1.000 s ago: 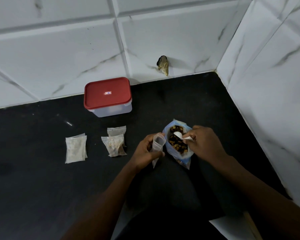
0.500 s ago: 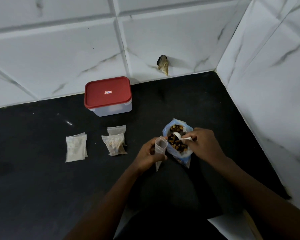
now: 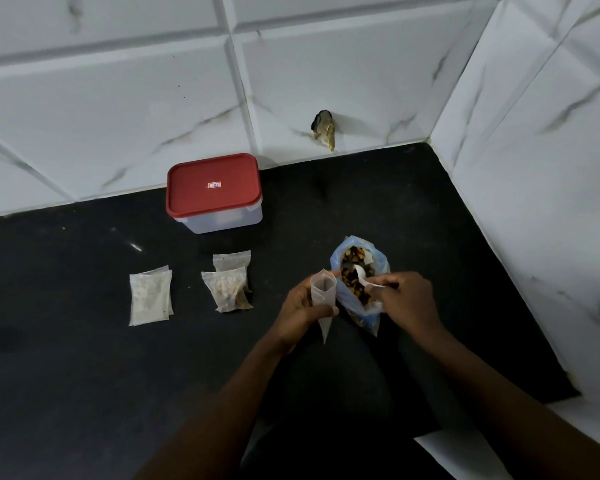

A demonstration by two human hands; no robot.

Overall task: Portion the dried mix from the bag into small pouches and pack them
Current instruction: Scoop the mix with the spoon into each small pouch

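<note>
Table [image 3: 84, 341] black. Wall tiles [image 3: 118, 98] white, grey marble veining. Container lid [image 3: 212, 184] red, body translucent white. Bag [image 3: 378, 265] blue; mix [image 3: 355, 289] brown-orange. Spoon [image 3: 361, 273] white.

black, speckled worktop [image 3: 84, 358] tucked into a corner. white glossy tiles with grey marble veins and bevelled joints on the back wall [image 3: 118, 98] and right wall [image 3: 551, 168]. chipped hole [image 3: 324, 133] low in the back wall. dim, cool light.

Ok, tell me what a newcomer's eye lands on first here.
The red-lidded container stands out at the back of the black counter. Near the middle, the left hand holds a small open pouch beside the blue bag of dried mix, where the right hand holds a white spoon.
</note>
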